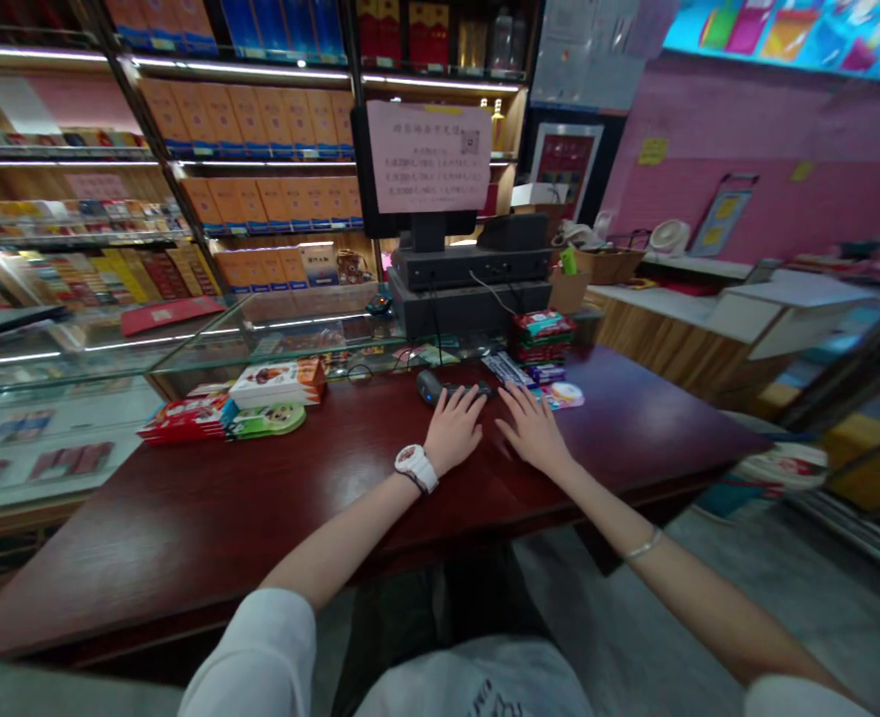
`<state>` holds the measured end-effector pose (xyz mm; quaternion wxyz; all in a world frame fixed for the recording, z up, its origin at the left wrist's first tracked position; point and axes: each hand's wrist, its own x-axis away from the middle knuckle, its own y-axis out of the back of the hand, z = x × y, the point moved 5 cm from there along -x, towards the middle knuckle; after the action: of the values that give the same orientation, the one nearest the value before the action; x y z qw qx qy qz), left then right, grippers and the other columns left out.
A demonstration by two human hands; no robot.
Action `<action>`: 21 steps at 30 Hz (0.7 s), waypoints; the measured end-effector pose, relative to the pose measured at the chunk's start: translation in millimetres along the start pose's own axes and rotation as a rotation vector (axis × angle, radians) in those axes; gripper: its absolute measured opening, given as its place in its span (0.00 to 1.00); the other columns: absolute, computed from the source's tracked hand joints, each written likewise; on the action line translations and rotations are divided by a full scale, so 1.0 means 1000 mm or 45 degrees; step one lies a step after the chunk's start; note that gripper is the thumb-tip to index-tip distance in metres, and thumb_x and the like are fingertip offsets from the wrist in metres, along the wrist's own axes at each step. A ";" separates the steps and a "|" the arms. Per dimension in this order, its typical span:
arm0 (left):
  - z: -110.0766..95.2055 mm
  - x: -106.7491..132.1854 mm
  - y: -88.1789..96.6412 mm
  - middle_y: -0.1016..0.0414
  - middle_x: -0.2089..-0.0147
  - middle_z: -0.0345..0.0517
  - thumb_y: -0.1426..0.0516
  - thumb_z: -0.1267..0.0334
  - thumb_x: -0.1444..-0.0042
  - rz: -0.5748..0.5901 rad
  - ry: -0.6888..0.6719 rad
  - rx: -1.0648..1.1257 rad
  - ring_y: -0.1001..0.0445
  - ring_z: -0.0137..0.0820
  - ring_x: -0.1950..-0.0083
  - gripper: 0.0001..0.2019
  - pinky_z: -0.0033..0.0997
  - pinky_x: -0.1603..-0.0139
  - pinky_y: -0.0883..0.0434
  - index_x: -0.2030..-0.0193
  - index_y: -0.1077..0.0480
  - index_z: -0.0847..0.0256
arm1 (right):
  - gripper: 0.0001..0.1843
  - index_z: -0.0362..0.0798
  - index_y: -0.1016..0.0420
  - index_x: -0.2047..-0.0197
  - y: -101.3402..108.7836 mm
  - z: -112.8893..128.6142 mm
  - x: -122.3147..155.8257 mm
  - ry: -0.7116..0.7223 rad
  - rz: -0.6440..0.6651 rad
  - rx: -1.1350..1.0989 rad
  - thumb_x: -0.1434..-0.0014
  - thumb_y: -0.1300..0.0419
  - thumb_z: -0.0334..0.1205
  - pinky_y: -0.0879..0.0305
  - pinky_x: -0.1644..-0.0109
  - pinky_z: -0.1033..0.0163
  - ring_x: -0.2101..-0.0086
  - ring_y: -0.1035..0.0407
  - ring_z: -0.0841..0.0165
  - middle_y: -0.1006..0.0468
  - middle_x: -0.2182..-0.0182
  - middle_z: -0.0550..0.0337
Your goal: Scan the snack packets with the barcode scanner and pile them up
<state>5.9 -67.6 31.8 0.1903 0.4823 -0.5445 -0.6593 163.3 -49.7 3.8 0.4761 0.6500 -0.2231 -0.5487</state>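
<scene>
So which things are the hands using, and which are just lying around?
With the hands:
- black device, the left hand on or just over it
- small purple packets, near the open right hand; I can't see it holding any

Just lying around:
- green packet
- white-and-orange box
- red packets

1. The left hand [451, 436] is palm down, fingers [464, 403] extended and slightly parted, thumb [476, 435] towards the right hand [539, 438].
2. The right hand lies just beside the left, also palm down, its fingers splayed forward.
3. Behind the left hand, the left forearm [342, 533] slants back leftward.
4. Behind the right hand, the right forearm [694, 597] slants back rightward.
</scene>
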 end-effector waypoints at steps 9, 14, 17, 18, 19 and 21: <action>-0.044 -0.042 -0.035 0.43 0.28 0.48 0.49 0.63 0.38 0.062 -0.080 0.067 0.43 0.42 0.29 0.24 0.53 0.27 0.48 0.35 0.39 0.58 | 0.29 0.44 0.41 0.32 -0.004 -0.086 0.020 -0.242 -0.016 0.052 0.34 0.52 0.45 0.52 0.32 0.44 0.34 0.48 0.56 0.42 0.32 0.47; -0.053 -0.064 -0.057 0.42 0.29 0.51 0.49 0.63 0.38 0.080 -0.061 0.100 0.42 0.44 0.29 0.23 0.54 0.27 0.47 0.36 0.38 0.60 | 0.29 0.43 0.43 0.32 -0.008 -0.126 0.024 -0.369 -0.023 0.042 0.34 0.53 0.44 0.53 0.32 0.44 0.34 0.47 0.57 0.41 0.32 0.45; -0.060 -0.077 -0.069 0.41 0.29 0.53 0.49 0.64 0.38 0.096 -0.043 0.115 0.40 0.44 0.30 0.23 0.55 0.28 0.47 0.36 0.38 0.59 | 0.29 0.43 0.41 0.33 -0.013 -0.148 0.022 -0.441 -0.003 0.037 0.34 0.52 0.43 0.52 0.32 0.44 0.34 0.47 0.56 0.42 0.32 0.44; -0.063 -0.081 -0.073 0.41 0.29 0.54 0.49 0.63 0.38 0.101 -0.036 0.117 0.40 0.45 0.30 0.23 0.55 0.28 0.47 0.35 0.38 0.60 | 0.29 0.43 0.40 0.33 -0.015 -0.154 0.020 -0.460 0.008 0.039 0.34 0.51 0.44 0.52 0.32 0.44 0.34 0.47 0.55 0.42 0.32 0.43; -0.066 -0.085 -0.076 0.40 0.29 0.55 0.49 0.63 0.38 0.107 -0.027 0.118 0.40 0.45 0.30 0.23 0.55 0.28 0.47 0.35 0.38 0.60 | 0.28 0.43 0.40 0.33 -0.017 -0.159 0.018 -0.477 0.021 0.042 0.34 0.51 0.44 0.51 0.33 0.44 0.35 0.46 0.55 0.41 0.32 0.43; -0.071 -0.091 -0.083 0.40 0.30 0.58 0.49 0.62 0.37 0.128 0.004 0.114 0.39 0.45 0.30 0.23 0.54 0.28 0.47 0.35 0.38 0.62 | 0.28 0.44 0.40 0.33 -0.022 -0.167 0.013 -0.503 0.056 0.048 0.34 0.50 0.45 0.50 0.33 0.44 0.35 0.45 0.55 0.41 0.33 0.42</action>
<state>130.8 -7.1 0.8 0.2022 0.4635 -0.5967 -0.6230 316.6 12.1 -30.6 0.4226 0.5334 -0.3368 -0.6507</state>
